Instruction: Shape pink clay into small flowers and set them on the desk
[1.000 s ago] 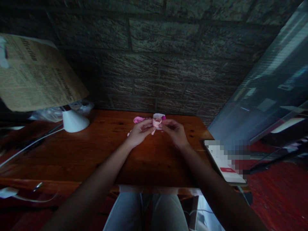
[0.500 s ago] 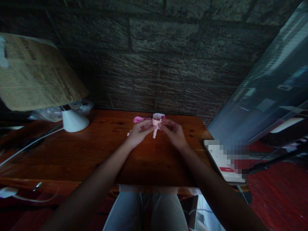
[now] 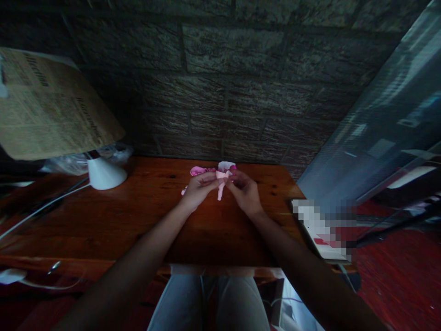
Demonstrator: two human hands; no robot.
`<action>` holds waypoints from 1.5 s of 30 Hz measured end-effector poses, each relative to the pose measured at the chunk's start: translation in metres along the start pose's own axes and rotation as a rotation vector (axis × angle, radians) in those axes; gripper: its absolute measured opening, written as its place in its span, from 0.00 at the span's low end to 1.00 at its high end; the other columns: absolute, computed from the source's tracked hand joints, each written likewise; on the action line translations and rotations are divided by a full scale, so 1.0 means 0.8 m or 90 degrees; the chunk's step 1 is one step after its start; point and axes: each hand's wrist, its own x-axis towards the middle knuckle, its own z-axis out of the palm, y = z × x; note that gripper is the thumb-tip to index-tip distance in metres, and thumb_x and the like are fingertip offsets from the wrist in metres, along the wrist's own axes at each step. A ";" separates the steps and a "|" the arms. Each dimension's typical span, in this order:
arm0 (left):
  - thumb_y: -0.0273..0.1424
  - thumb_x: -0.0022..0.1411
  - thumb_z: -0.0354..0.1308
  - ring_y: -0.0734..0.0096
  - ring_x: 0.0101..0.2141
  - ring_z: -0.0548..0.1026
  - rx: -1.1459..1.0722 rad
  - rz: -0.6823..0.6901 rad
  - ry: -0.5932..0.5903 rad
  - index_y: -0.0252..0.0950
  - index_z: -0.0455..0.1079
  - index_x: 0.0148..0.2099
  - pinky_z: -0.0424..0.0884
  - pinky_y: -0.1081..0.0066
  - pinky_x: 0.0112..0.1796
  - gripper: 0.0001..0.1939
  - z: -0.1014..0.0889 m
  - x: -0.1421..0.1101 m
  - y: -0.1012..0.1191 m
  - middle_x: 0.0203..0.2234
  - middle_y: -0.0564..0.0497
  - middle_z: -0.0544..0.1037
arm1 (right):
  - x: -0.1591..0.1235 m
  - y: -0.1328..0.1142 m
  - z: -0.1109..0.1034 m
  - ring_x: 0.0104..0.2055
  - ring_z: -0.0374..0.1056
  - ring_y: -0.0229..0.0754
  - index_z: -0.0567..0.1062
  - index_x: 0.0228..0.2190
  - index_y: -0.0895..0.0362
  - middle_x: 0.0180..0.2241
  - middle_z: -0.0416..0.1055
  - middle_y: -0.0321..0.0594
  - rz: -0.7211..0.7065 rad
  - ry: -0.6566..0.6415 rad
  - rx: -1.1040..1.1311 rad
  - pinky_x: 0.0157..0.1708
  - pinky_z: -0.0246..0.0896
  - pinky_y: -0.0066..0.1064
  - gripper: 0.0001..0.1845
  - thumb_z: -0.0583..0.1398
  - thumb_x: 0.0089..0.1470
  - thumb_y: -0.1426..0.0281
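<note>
A small pale pink piece is held between my two hands above the wooden table. Its top is wide, and a narrow, leg-like part hangs down; I cannot make out its exact kind. My left hand pinches the left side between thumb and fingers. On the opposite side, my right hand is closed on it too, the fingertips partly hidden. Just behind the hands lie a bright pink item and a white piece with magenta beside it. A small pale pink bit shows by my left wrist.
On the left stands a lamp with a white base and a newspaper-print shade, clear plastic behind it. A white cord crosses the table. A partly blurred white box-like object lies at the right edge. A brick wall rises behind.
My right hand has shifted slightly left and turned around the pale pink piece, whose narrow part hangs a little lower. My left hand keeps nearly the same place.
</note>
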 end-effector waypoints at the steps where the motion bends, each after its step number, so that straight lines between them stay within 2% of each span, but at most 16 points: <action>1: 0.37 0.52 0.74 0.61 0.45 0.81 -0.010 0.001 0.002 0.35 0.81 0.44 0.73 0.56 0.56 0.19 -0.001 0.001 -0.001 0.42 0.45 0.85 | 0.001 -0.001 -0.001 0.34 0.74 0.42 0.80 0.40 0.53 0.34 0.80 0.38 0.008 -0.005 0.002 0.40 0.70 0.35 0.23 0.71 0.45 0.54; 5: 0.36 0.52 0.74 0.64 0.46 0.81 -0.044 0.026 0.002 0.37 0.80 0.46 0.72 0.58 0.56 0.19 -0.005 0.005 -0.006 0.44 0.46 0.84 | 0.005 -0.009 -0.008 0.33 0.74 0.42 0.82 0.35 0.52 0.36 0.81 0.38 0.055 -0.075 0.048 0.35 0.69 0.34 0.20 0.73 0.41 0.55; 9: 0.37 0.55 0.72 0.62 0.49 0.79 -0.035 0.046 -0.017 0.37 0.80 0.45 0.70 0.58 0.58 0.17 -0.004 0.005 -0.005 0.47 0.45 0.83 | 0.007 -0.019 -0.009 0.37 0.75 0.43 0.83 0.34 0.51 0.38 0.82 0.37 0.048 -0.117 0.083 0.40 0.70 0.36 0.18 0.74 0.40 0.56; 11: 0.37 0.56 0.72 0.62 0.50 0.79 -0.043 0.055 -0.007 0.38 0.79 0.48 0.70 0.58 0.58 0.18 -0.003 0.005 -0.005 0.47 0.46 0.83 | 0.006 -0.021 -0.008 0.38 0.75 0.44 0.83 0.32 0.51 0.37 0.82 0.37 0.031 -0.108 0.084 0.44 0.70 0.38 0.18 0.74 0.39 0.56; 13: 0.36 0.55 0.72 0.62 0.50 0.79 -0.054 0.061 0.002 0.39 0.78 0.50 0.71 0.58 0.57 0.20 -0.004 0.006 -0.006 0.47 0.47 0.82 | 0.005 -0.020 -0.007 0.37 0.75 0.43 0.82 0.31 0.51 0.36 0.82 0.37 0.019 -0.092 0.077 0.43 0.71 0.38 0.18 0.74 0.39 0.57; 18: 0.37 0.55 0.73 0.63 0.48 0.79 -0.063 0.060 0.020 0.36 0.78 0.45 0.72 0.59 0.56 0.17 -0.006 0.006 -0.010 0.45 0.47 0.83 | 0.000 -0.016 -0.004 0.32 0.73 0.40 0.79 0.34 0.53 0.35 0.81 0.38 -0.006 -0.040 0.043 0.35 0.70 0.33 0.18 0.73 0.42 0.59; 21: 0.35 0.54 0.73 0.61 0.50 0.79 -0.064 0.056 -0.005 0.35 0.78 0.46 0.70 0.57 0.58 0.18 -0.003 0.005 -0.008 0.46 0.46 0.83 | -0.004 -0.013 -0.003 0.27 0.71 0.38 0.78 0.36 0.53 0.34 0.80 0.37 -0.026 -0.019 0.002 0.28 0.67 0.30 0.19 0.73 0.44 0.59; 25: 0.34 0.53 0.74 0.59 0.52 0.79 -0.079 0.081 0.002 0.37 0.80 0.46 0.68 0.56 0.60 0.17 -0.003 0.006 -0.005 0.47 0.45 0.83 | -0.007 -0.012 -0.002 0.26 0.70 0.36 0.77 0.39 0.53 0.36 0.80 0.38 -0.056 -0.019 -0.016 0.24 0.69 0.29 0.21 0.72 0.46 0.56; 29: 0.37 0.54 0.74 0.62 0.49 0.79 -0.127 0.073 0.026 0.40 0.83 0.43 0.69 0.59 0.58 0.15 -0.006 0.007 -0.004 0.45 0.47 0.84 | -0.007 -0.014 0.000 0.27 0.71 0.36 0.78 0.40 0.52 0.39 0.80 0.37 -0.055 -0.037 0.033 0.23 0.73 0.30 0.23 0.72 0.46 0.53; 35: 0.34 0.54 0.74 0.57 0.54 0.78 -0.127 0.064 -0.030 0.40 0.81 0.49 0.69 0.57 0.59 0.20 -0.001 0.004 -0.004 0.49 0.45 0.83 | -0.006 -0.016 -0.001 0.26 0.70 0.34 0.77 0.41 0.52 0.37 0.78 0.36 -0.044 -0.035 0.048 0.22 0.70 0.26 0.23 0.73 0.44 0.57; 39: 0.32 0.51 0.76 0.61 0.50 0.80 -0.138 0.059 -0.050 0.40 0.82 0.48 0.71 0.61 0.56 0.20 0.000 0.003 -0.002 0.45 0.46 0.84 | -0.008 -0.016 0.000 0.25 0.69 0.33 0.76 0.39 0.52 0.39 0.78 0.36 -0.051 -0.054 0.046 0.22 0.68 0.26 0.23 0.74 0.44 0.57; 45: 0.34 0.54 0.75 0.69 0.40 0.79 -0.246 -0.001 -0.063 0.36 0.83 0.40 0.74 0.70 0.44 0.12 -0.007 0.003 0.000 0.39 0.47 0.83 | -0.009 -0.021 0.001 0.25 0.68 0.34 0.76 0.40 0.51 0.33 0.76 0.33 -0.036 -0.110 0.068 0.23 0.65 0.27 0.24 0.75 0.42 0.59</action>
